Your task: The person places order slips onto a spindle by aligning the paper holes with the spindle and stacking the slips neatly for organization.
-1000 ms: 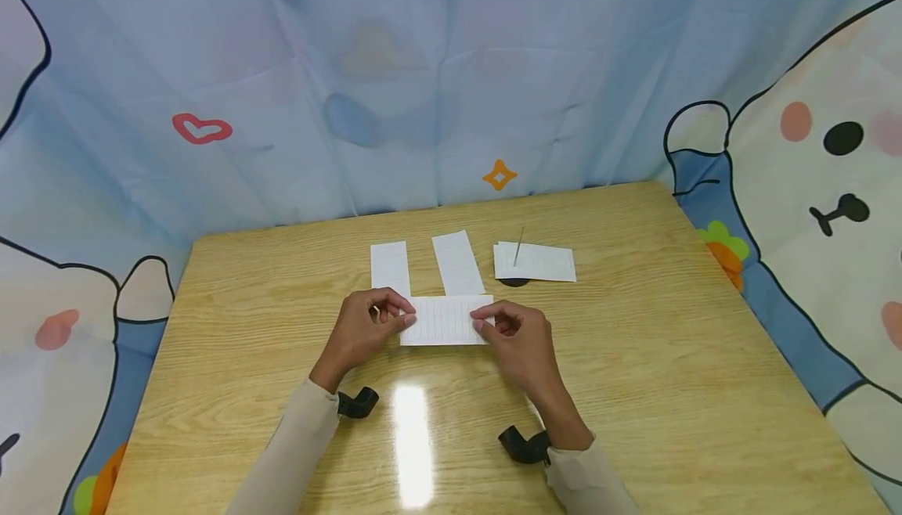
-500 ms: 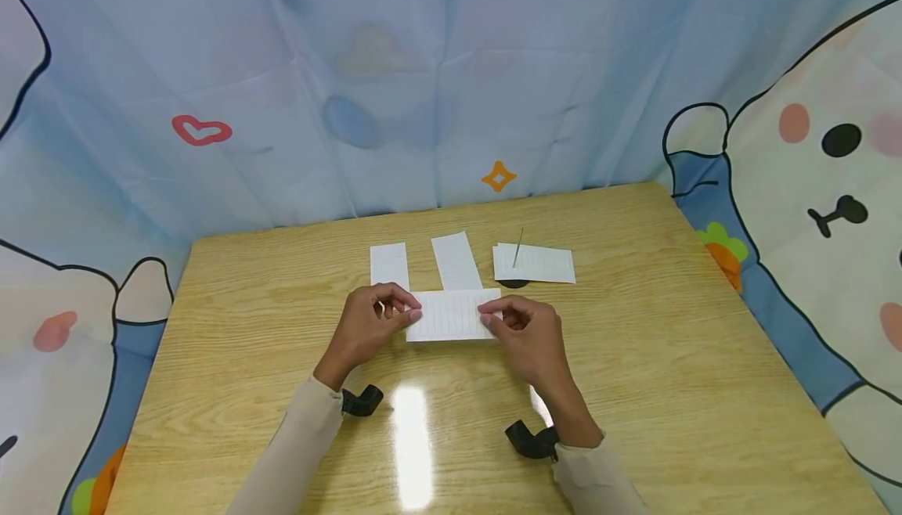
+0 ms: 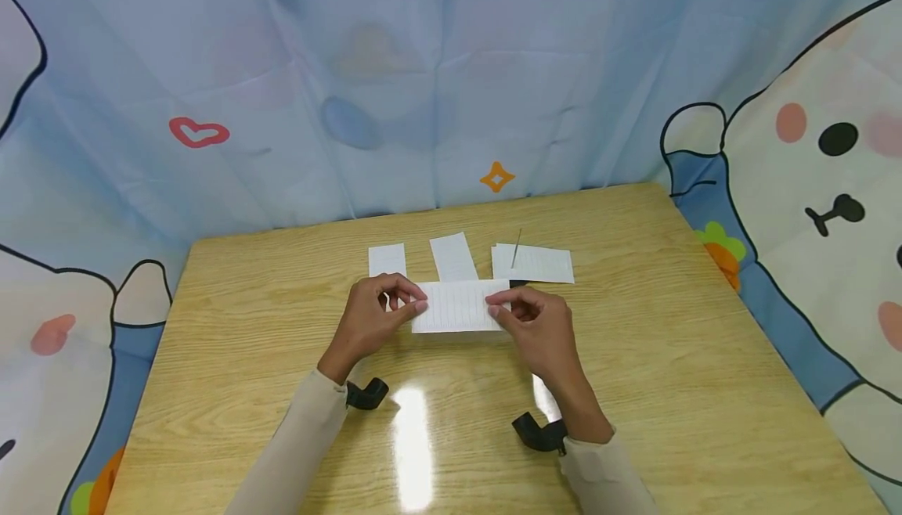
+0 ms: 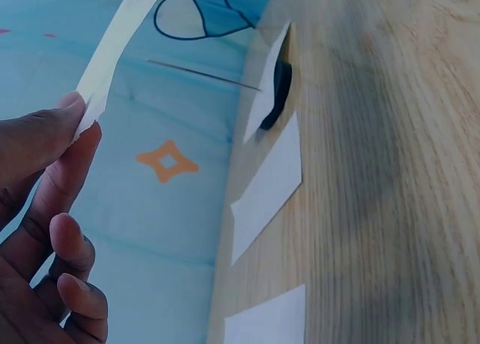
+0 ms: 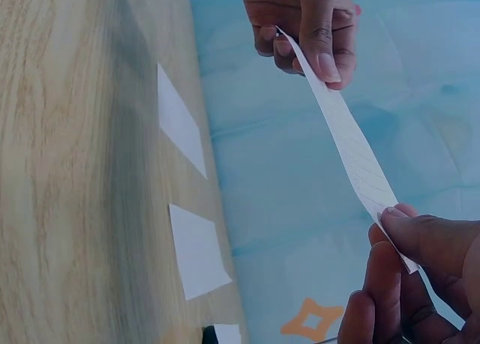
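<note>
A white lined slip of paper [image 3: 456, 307] is stretched sideways above the table between both hands. My left hand [image 3: 377, 311] pinches its left end between thumb and index finger, and my right hand [image 3: 539, 327] pinches the right end the same way. In the left wrist view the paper strip [image 4: 112, 48] hangs clear of the tabletop. Behind it stands a spike on a dark round base [image 3: 517, 283], with lined slips [image 3: 546, 263] speared on its thin upright needle [image 3: 517, 249].
Two more white slips lie on the table behind the hands: a left slip [image 3: 386, 260] and a middle slip [image 3: 453, 257]. The wooden table [image 3: 705, 358] ends at a printed blue curtain [image 3: 395, 84].
Both hands have carried the held paper slip away from the person and slightly to the right, nearer the spike. The slips on the table and the spike have stayed in place.
</note>
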`<control>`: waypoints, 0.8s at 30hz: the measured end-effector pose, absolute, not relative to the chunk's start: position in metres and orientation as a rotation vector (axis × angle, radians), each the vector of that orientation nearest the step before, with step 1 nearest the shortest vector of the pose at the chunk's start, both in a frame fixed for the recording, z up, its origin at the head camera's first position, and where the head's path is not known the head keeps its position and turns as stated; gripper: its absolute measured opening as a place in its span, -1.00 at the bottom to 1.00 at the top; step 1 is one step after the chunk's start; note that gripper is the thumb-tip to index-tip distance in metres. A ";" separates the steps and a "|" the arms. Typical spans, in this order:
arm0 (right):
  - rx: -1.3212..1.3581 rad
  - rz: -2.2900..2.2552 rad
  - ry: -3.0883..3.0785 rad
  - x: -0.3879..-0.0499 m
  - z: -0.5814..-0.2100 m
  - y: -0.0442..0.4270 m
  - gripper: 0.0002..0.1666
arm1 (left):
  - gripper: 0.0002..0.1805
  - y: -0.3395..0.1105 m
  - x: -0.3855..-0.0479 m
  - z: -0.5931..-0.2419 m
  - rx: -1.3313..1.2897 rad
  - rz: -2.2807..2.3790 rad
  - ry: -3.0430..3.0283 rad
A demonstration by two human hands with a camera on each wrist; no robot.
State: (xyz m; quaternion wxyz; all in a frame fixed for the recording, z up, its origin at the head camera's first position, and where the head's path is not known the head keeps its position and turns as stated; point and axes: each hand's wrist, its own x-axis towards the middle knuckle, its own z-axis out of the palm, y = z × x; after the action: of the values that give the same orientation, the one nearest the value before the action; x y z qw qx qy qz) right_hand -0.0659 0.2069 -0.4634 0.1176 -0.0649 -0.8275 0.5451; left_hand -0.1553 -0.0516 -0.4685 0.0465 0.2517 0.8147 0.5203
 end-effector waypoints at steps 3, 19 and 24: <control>-0.182 1.580 -2.421 -0.066 -0.460 0.209 -0.93 | -0.95 -0.049 -0.156 -0.466 0.792 1.594 2.490; -0.148 1.529 -2.390 -0.067 -0.446 0.221 -0.93 | -0.95 -0.037 -0.159 -0.451 0.845 1.637 2.494; -0.149 1.546 -2.368 -0.067 -0.441 0.224 -0.92 | -0.95 -0.033 -0.160 -0.447 0.866 1.662 2.479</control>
State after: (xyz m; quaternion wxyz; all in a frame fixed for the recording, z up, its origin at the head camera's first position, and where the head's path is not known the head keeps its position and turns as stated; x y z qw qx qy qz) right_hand -0.0668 0.2238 -0.4412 0.1541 -0.0520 -0.8261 0.5395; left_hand -0.1599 -0.0332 -0.4468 0.0168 0.2785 0.7976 0.5348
